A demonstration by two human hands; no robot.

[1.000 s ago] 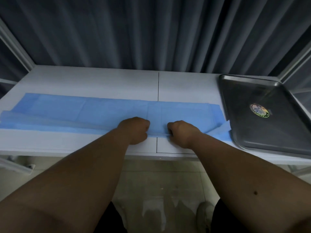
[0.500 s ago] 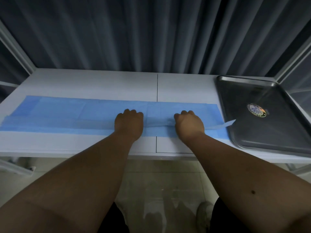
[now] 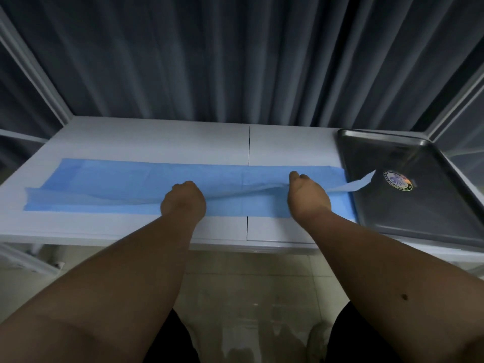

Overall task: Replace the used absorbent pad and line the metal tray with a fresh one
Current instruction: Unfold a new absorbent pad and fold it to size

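You are pinching the top layer of the blue pad [image 3: 131, 179] on the table [image 3: 157, 137] with both hands, left [image 3: 183, 199] and right [image 3: 309, 197], so be lifting evenly beside the bare tray [image 3: 445, 205]

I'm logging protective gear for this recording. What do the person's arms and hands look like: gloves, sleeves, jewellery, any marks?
Both arms are bare to the frame's edge: no sleeves, gloves, watch or bracelets visible. The left hand and right hand are ungloved; any rings on the fingers can't be seen. The right forearm carries one small dark mole.
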